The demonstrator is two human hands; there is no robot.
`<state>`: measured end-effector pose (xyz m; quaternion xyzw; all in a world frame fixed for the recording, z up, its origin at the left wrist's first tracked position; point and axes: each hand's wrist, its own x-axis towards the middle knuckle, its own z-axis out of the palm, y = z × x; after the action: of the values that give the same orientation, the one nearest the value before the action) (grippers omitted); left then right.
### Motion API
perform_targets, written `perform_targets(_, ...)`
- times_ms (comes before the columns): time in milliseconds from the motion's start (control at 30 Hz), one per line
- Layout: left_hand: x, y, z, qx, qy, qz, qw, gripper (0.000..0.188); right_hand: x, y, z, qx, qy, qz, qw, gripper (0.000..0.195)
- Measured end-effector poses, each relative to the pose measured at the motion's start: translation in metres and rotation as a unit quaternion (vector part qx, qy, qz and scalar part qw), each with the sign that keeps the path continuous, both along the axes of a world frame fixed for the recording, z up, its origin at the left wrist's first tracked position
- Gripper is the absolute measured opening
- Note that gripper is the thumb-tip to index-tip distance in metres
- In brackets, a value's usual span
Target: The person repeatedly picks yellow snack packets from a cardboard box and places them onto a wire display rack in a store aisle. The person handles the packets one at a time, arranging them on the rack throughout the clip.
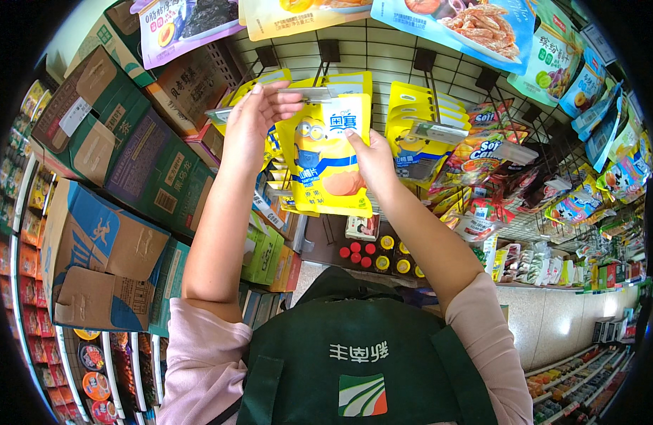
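Note:
In the upper middle, my right hand (370, 154) grips the right edge of a yellow snack pouch (326, 175) printed with a cartoon figure, its thumb on the front. My left hand (267, 109) is raised at the pouch's upper left, fingers apart, beside a clear price-tag holder (310, 94) at the end of a display hook. Whether the fingertips touch the holder, I cannot tell. More yellow pouches (353, 79) hang behind the held one on the wire grid (377, 48). Further yellow pouches (411, 106) hang on a hook to the right.
Stacked cardboard cartons (156, 154) rise close on the left. Large hanging pouches (454, 26) jut out overhead. Bags of candy (486, 149) hang at the right, with projecting hooks. Bottles with red and yellow caps (382, 262) stand low behind the held pouch.

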<state>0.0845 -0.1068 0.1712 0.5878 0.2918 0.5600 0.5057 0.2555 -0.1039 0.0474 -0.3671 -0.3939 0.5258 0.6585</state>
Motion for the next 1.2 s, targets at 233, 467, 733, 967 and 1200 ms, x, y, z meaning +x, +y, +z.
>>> perform_targets(233, -0.001, 0.001, 0.0, 0.004, 0.004, 0.0, 1.0, 0.042, -0.002, -0.003, 0.005, -0.002, 0.0, -0.005, 1.0, 0.016)
perform_targets(467, 0.0, 0.001, 0.0, 0.003, 0.006, 0.002, 1.0, 0.043, -0.001, 0.0, 0.002, -0.002, -0.005, -0.001, 1.0, 0.017)
perform_targets(733, -0.001, 0.002, 0.0, 0.004, 0.005, 0.001, 1.0, 0.043, -0.002, -0.002, 0.003, -0.005, 0.005, -0.002, 1.0, 0.017)
perform_targets(967, -0.001, 0.0, -0.001, 0.003, 0.004, 0.003, 1.0, 0.043, -0.002, -0.001, 0.002, -0.002, -0.016, -0.003, 1.0, 0.018)
perform_targets(1200, -0.004, -0.005, -0.012, -0.007, 0.006, 0.008, 1.0, 0.04, 0.0, 0.011, -0.005, 0.029, -0.074, -0.055, 0.995, 0.021)
